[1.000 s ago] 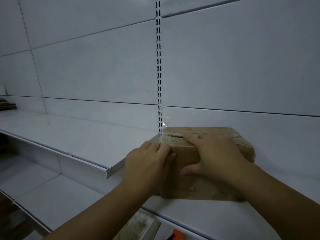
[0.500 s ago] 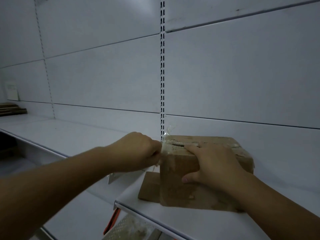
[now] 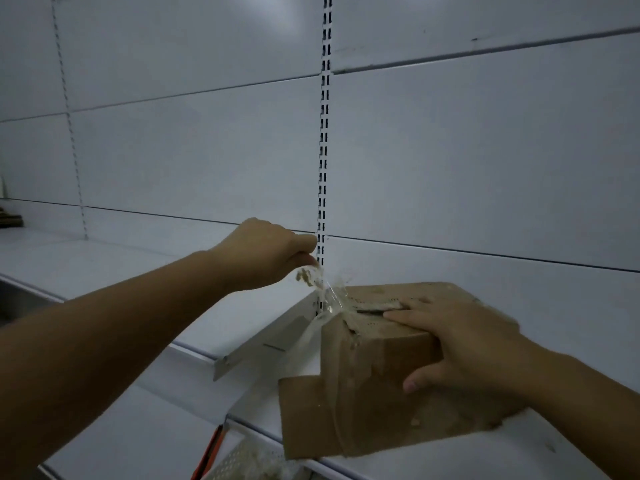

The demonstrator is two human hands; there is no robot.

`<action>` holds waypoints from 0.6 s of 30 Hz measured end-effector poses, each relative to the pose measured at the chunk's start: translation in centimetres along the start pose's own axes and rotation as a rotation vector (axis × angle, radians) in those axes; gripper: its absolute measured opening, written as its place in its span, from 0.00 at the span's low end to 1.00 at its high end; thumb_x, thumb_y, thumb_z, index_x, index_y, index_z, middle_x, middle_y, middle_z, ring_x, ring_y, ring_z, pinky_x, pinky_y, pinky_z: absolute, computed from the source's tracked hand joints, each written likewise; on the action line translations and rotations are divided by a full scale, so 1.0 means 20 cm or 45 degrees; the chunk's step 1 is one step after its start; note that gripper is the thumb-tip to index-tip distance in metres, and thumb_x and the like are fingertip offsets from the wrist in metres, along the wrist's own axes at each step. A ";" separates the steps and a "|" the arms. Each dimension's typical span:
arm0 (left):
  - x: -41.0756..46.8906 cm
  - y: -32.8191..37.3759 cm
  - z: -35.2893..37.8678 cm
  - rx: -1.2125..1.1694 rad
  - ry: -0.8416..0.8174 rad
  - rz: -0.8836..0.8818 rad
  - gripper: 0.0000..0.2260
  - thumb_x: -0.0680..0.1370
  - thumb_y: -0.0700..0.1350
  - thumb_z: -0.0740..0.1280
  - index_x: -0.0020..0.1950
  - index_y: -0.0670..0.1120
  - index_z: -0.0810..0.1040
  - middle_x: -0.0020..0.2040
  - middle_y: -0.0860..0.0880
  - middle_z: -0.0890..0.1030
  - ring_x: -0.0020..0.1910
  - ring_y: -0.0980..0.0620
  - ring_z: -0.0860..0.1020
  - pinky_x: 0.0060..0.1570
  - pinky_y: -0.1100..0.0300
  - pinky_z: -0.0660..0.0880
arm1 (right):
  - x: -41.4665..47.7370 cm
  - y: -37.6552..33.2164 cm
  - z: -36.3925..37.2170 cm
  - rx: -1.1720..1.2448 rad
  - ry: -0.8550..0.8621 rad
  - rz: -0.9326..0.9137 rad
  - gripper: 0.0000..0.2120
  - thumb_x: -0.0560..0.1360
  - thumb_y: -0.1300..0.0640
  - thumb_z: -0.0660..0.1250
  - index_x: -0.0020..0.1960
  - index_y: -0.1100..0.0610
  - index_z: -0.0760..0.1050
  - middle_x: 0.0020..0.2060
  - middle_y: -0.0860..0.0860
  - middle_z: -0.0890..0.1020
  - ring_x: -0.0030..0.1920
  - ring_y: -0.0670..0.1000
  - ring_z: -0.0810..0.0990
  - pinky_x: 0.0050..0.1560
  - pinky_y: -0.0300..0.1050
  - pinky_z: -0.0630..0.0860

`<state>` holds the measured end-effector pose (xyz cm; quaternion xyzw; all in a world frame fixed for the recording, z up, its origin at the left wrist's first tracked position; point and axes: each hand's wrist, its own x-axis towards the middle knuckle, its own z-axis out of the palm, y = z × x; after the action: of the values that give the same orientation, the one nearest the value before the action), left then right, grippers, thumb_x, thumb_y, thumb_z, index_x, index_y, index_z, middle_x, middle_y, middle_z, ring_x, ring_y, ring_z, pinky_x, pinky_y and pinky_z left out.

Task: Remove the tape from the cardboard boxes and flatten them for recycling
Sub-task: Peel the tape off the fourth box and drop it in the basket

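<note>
The box (image 3: 374, 358) sits at the shelf's (image 3: 450, 455) front left corner under the flat, spread right hand (image 3: 467, 341) while the left hand (image 3: 266, 254) pinches the half-peeled tape (image 3: 322, 285), which may tear, or tug the box off the edge, if yanked.

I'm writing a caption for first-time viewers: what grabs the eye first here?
A clear strip of tape stretches up from the top left corner of a worn brown cardboard box, pinched in the left hand at centre frame. The right hand presses flat on the box's top, on a white metal shelf at lower right.
</note>
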<state>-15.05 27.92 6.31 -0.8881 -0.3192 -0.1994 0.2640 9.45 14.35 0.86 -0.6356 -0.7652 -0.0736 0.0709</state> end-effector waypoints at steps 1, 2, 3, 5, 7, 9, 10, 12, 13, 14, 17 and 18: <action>0.00 0.03 0.02 -0.263 0.000 -0.128 0.09 0.79 0.55 0.58 0.46 0.51 0.68 0.33 0.55 0.74 0.35 0.51 0.76 0.35 0.60 0.72 | 0.00 0.01 0.00 0.001 -0.012 -0.012 0.42 0.60 0.26 0.63 0.71 0.33 0.54 0.71 0.37 0.62 0.69 0.44 0.62 0.68 0.48 0.60; -0.01 0.07 0.05 -0.632 -0.056 -0.273 0.07 0.79 0.54 0.59 0.50 0.51 0.69 0.37 0.55 0.76 0.38 0.52 0.78 0.39 0.60 0.75 | 0.00 0.01 -0.01 -0.004 -0.023 -0.022 0.42 0.61 0.25 0.61 0.71 0.32 0.53 0.72 0.37 0.61 0.69 0.44 0.61 0.68 0.48 0.59; -0.04 0.10 0.07 -1.030 -0.140 -0.413 0.08 0.79 0.53 0.59 0.55 0.52 0.69 0.43 0.54 0.79 0.43 0.53 0.80 0.42 0.59 0.77 | -0.01 0.02 0.00 -0.009 -0.032 -0.027 0.42 0.60 0.23 0.58 0.71 0.32 0.52 0.72 0.37 0.59 0.69 0.44 0.59 0.69 0.49 0.59; -0.10 0.14 0.10 -1.517 -0.327 -0.622 0.15 0.79 0.58 0.55 0.61 0.52 0.69 0.51 0.50 0.79 0.48 0.51 0.80 0.44 0.57 0.79 | -0.02 0.03 -0.01 0.014 -0.055 -0.013 0.42 0.58 0.19 0.49 0.70 0.31 0.51 0.72 0.35 0.57 0.70 0.43 0.57 0.70 0.49 0.58; -0.17 0.15 0.13 -1.698 -0.501 -0.777 0.25 0.75 0.66 0.52 0.61 0.50 0.72 0.52 0.46 0.80 0.47 0.47 0.82 0.43 0.54 0.80 | -0.01 0.02 -0.03 0.092 -0.041 0.015 0.42 0.57 0.18 0.42 0.68 0.31 0.57 0.69 0.35 0.62 0.67 0.41 0.61 0.68 0.48 0.62; -0.21 0.16 0.14 -1.871 -0.747 -0.893 0.32 0.73 0.70 0.50 0.58 0.46 0.75 0.50 0.43 0.83 0.46 0.43 0.83 0.42 0.53 0.80 | 0.05 -0.03 -0.07 0.225 0.026 0.060 0.44 0.56 0.17 0.39 0.64 0.35 0.66 0.61 0.37 0.73 0.60 0.42 0.70 0.61 0.48 0.69; -0.21 0.16 0.15 -1.975 -0.860 -0.907 0.34 0.73 0.70 0.49 0.57 0.44 0.76 0.48 0.42 0.84 0.46 0.43 0.83 0.42 0.53 0.80 | 0.09 -0.06 -0.09 0.273 0.063 0.080 0.45 0.55 0.16 0.40 0.62 0.38 0.68 0.58 0.39 0.75 0.56 0.43 0.73 0.58 0.47 0.72; -0.21 0.20 0.15 -2.118 -0.912 -0.906 0.33 0.75 0.69 0.48 0.52 0.43 0.77 0.41 0.42 0.83 0.43 0.44 0.83 0.41 0.55 0.78 | 0.21 -0.14 -0.10 0.324 0.106 0.092 0.48 0.54 0.17 0.49 0.66 0.42 0.67 0.57 0.43 0.74 0.53 0.44 0.73 0.53 0.44 0.71; -0.20 0.21 0.15 -2.118 -0.840 -0.925 0.30 0.77 0.66 0.49 0.48 0.43 0.78 0.36 0.44 0.82 0.38 0.46 0.82 0.39 0.57 0.77 | 0.26 -0.18 -0.10 0.338 0.100 0.082 0.49 0.54 0.18 0.55 0.67 0.44 0.67 0.55 0.43 0.74 0.51 0.44 0.73 0.50 0.41 0.70; -0.19 0.22 0.14 -2.095 -0.726 -0.956 0.26 0.78 0.63 0.52 0.44 0.43 0.77 0.31 0.46 0.79 0.33 0.49 0.81 0.37 0.59 0.75 | 0.31 -0.22 -0.09 0.352 0.072 0.061 0.46 0.54 0.21 0.59 0.65 0.45 0.70 0.50 0.41 0.73 0.48 0.42 0.72 0.46 0.38 0.68; -0.12 0.19 0.08 -2.082 -0.389 -0.983 0.13 0.79 0.50 0.61 0.39 0.44 0.75 0.25 0.50 0.72 0.24 0.53 0.72 0.28 0.62 0.70 | 0.40 -0.25 -0.05 0.417 0.031 0.046 0.25 0.59 0.29 0.68 0.49 0.44 0.77 0.34 0.39 0.71 0.35 0.39 0.70 0.34 0.36 0.63; -0.09 0.19 0.06 -2.051 -0.330 -0.946 0.11 0.79 0.48 0.61 0.40 0.43 0.75 0.25 0.50 0.72 0.24 0.53 0.72 0.27 0.63 0.70 | 0.41 -0.25 -0.04 0.472 0.066 0.062 0.18 0.61 0.32 0.69 0.42 0.43 0.76 0.32 0.41 0.71 0.33 0.40 0.70 0.33 0.36 0.62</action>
<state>-13.69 25.30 3.20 -0.6592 -0.3767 -0.3336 -0.5589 3.01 21.23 3.28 -0.6280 -0.7479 0.0540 0.2081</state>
